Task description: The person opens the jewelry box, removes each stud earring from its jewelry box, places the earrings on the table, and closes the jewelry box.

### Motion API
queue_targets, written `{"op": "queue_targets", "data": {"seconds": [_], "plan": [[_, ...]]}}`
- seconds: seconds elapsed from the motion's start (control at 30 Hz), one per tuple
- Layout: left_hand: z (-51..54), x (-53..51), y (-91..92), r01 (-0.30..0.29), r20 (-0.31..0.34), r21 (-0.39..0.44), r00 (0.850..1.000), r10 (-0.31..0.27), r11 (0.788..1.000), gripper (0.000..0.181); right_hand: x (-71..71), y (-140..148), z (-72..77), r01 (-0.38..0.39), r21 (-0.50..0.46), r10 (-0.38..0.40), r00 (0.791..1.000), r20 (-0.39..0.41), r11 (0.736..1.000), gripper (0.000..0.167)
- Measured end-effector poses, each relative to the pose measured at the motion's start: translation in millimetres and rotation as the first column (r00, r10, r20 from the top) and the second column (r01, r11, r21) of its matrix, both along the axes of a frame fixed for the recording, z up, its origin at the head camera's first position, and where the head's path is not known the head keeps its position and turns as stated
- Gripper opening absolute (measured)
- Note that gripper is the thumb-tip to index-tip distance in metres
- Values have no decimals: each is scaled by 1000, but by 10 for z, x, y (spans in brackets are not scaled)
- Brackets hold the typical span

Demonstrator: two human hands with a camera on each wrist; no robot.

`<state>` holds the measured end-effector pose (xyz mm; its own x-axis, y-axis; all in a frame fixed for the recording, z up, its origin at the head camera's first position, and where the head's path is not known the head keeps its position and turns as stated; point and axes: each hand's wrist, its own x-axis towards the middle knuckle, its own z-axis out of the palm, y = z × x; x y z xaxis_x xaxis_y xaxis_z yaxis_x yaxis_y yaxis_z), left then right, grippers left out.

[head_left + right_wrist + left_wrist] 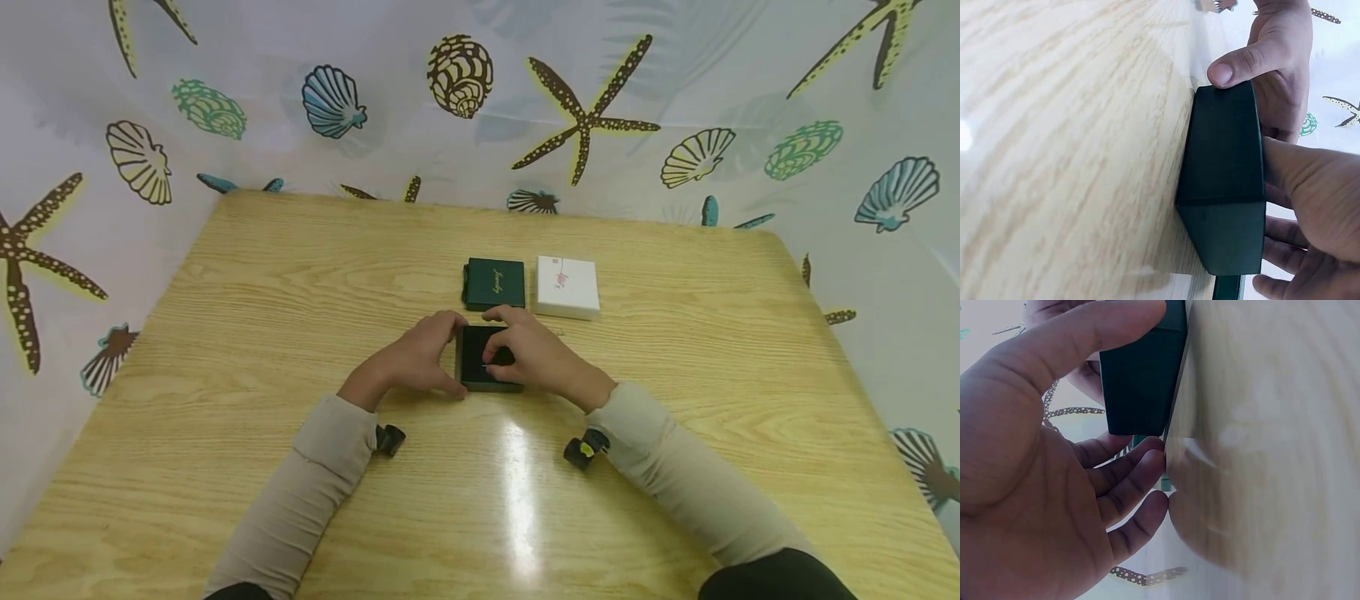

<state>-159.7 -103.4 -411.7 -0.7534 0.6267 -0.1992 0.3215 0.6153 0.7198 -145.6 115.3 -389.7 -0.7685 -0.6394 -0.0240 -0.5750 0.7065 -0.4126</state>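
On the table stands a dark green box [491, 387] without a lid, lined with a black insert [472, 354]. My left hand [420, 354] grips its left side, thumb at the near corner and fingers at the far one. In the left wrist view the thumb lies against the box's wall [1138, 381]. Over the insert, my right hand [536, 354] bends its thumb and index finger together, pinching a tiny light-coloured thing [486, 364], too small to tell what. In the right wrist view the box wall [1222, 150] hides those fingertips.
Just beyond the hands lies a dark green lid or box [510, 287] with gold lettering. Beside it sits a white box [567, 287] with a pink print. A tiny gold-coloured thing [556, 331] lies by the right hand. A shell-patterned curtain [405, 150] surrounds the wooden table [337, 250].
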Motion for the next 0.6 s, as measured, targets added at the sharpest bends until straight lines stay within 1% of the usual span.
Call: {"op": "queue_targets", "data": {"seconds": [0.13, 0.23, 0.47, 0.6], "plan": [[6, 2, 2, 1, -1, -3, 1000, -1, 1000, 83, -5, -10, -30, -4, 34, 6, 999, -50, 999, 10], [9, 12, 3, 3, 2, -11, 1000, -3, 1000, 82, 1, -17, -56, 7, 65, -3, 998, -68, 998, 10], [24, 27, 1, -6, 15, 10, 1000, 6, 1000, 82, 14, -42, -43, 57, 132, -51, 997, -50, 990, 10], [30, 18, 3, -5, 9, 21, 1000, 5, 1000, 82, 0, -53, -21, 60, 134, -56, 998, -32, 989, 9]]}}
